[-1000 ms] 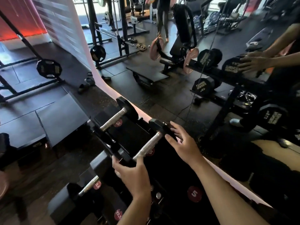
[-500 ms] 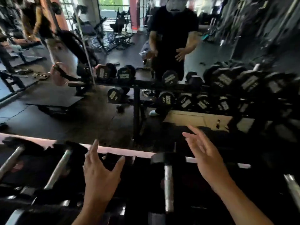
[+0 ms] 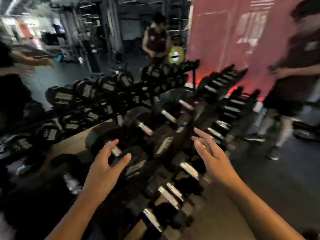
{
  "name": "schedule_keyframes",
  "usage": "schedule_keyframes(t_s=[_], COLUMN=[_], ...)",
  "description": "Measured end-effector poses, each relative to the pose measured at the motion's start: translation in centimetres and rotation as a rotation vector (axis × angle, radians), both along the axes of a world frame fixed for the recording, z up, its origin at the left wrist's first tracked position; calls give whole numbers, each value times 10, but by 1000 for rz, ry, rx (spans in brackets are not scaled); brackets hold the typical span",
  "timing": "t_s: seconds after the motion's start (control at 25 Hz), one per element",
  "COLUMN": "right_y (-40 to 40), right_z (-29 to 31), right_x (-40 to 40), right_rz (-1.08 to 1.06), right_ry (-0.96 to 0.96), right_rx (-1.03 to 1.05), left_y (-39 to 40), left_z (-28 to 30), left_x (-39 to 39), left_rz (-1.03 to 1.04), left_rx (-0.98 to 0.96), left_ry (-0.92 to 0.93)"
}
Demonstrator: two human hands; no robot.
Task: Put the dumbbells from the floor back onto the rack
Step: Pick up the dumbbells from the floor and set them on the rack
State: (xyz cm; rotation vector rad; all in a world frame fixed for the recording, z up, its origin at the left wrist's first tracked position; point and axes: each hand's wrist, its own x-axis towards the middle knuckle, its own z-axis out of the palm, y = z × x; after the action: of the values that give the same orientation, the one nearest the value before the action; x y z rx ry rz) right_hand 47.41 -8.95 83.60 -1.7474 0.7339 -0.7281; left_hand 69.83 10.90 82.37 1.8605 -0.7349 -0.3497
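Observation:
The view is blurred by motion. A dumbbell rack (image 3: 188, 125) runs away from me, loaded with black dumbbells with steel handles. One large dumbbell (image 3: 103, 137) lies just beyond my left hand (image 3: 105, 168), which hovers open above it, fingers spread, holding nothing. My right hand (image 3: 213, 158) is also open and empty, raised over the right side of the rack near a smaller dumbbell handle (image 3: 189, 170). Neither hand touches a weight. No dumbbell on the floor can be made out.
A mirror on the left shows more racked dumbbells (image 3: 86, 92) and my reflection. A person in a dark red top (image 3: 156, 42) stands behind the rack. Another person (image 3: 290, 94) stands on the dark floor at right. A red wall (image 3: 225, 40) rises behind.
My head has swung right along the rack, from the light dumbbells at the mirror to the heavier ones. Both hands let go of the small dumbbell and stay open and raised.

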Motion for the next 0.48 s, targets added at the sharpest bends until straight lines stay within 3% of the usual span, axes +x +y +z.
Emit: schedule_keyframes(t_s=[0.24, 0.48], right_y=[-54, -49], right_z=[0, -8], right_x=[-242, -380], right_rz=[-502, -813], right_ry=[11, -6], right_rx=[-14, 20], left_y=[-170, -265], left_z=[18, 19], left_x=[-185, -332], left_rz=[-516, -854], left_rx=[0, 6], left_ry=[16, -43])
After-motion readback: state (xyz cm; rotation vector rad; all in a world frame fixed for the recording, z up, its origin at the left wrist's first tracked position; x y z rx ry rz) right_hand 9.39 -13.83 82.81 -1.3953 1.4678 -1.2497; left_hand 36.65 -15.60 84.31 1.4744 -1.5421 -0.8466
